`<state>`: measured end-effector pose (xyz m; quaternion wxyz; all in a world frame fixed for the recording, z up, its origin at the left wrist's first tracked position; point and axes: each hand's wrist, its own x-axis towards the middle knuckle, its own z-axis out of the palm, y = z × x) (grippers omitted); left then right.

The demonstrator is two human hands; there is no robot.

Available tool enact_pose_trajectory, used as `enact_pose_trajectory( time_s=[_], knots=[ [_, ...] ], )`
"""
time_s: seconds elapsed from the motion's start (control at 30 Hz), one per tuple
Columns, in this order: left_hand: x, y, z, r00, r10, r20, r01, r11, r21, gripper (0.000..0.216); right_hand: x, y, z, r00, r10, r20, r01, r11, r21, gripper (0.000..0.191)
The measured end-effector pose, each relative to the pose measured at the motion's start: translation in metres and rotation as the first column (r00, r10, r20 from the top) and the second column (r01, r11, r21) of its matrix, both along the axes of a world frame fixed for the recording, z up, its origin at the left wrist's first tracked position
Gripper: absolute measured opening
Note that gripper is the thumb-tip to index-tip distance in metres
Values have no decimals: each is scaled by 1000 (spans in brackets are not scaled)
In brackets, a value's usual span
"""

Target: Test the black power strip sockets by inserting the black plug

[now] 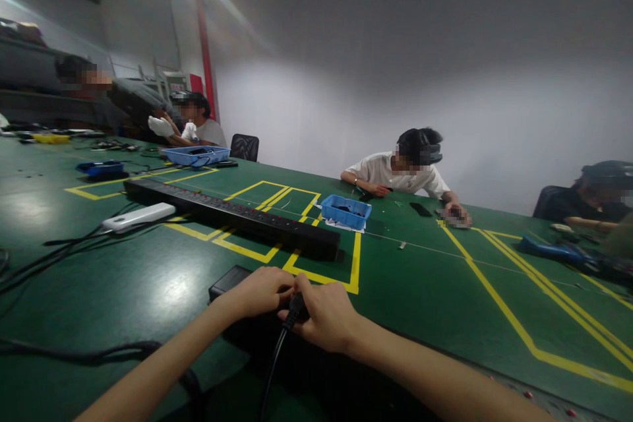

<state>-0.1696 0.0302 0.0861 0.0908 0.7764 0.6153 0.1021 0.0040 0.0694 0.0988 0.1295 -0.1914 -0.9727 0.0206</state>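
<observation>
Both of my hands meet near the front edge of the green table. My right hand (329, 316) is closed around a black cable plug (295, 306), and its cord (277, 356) hangs down toward me. My left hand (262, 290) lies just left of the plug with its fingers curled in. Its fingertips meet those of the right hand, and what they grip is hidden. Under and beside the left wrist is a black box (231, 279), mostly covered by my hands and forearm.
A long black power strip (237, 214) lies beyond my hands, with a white power strip (141, 216) and black cables to its left. A blue bin (346, 212) sits on the green table (410, 297) farther back. Several people work around the table.
</observation>
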Motion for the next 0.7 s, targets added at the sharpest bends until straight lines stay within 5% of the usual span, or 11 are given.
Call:
enact_pose_trajectory(
  time_s=[0.37,0.7],
  knots=[
    [-3,0,-4,999,23,-29,-23,1000,4,25,-2,2,-4,999,-32,-24,33,999,18,29],
    [-1,-1,-2,994,84,-71,-84,996,4,63,15,18,13,853,-214,-477,38,935,-352,20]
  ],
)
